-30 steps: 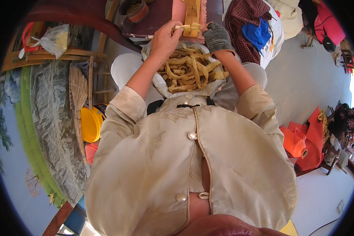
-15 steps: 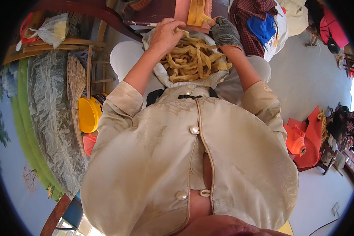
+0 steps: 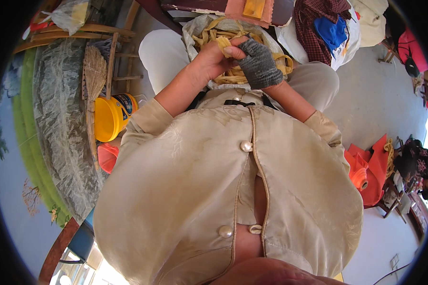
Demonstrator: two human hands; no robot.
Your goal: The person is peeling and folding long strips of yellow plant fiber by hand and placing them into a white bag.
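Observation:
My left hand is bare and closed on a pale yellow strip that it holds over my lap. Right beside it, my right hand wears a grey knitted glove and grips the same strip, fingers curled. Both hands sit above a heap of tan and yellow strips lying in a white plastic bag on my knees. My cream buttoned jacket fills the lower picture and hides my lap below the hands.
A yellow bucket and a straw broom stand at my left beside a wooden chair. A dark table edge with an orange cloth is ahead. Clothes in a bag lie at the right, orange cloth on the floor.
Both hands have drawn back from the table edge toward my body, and now hold a strip together over the heap in my lap.

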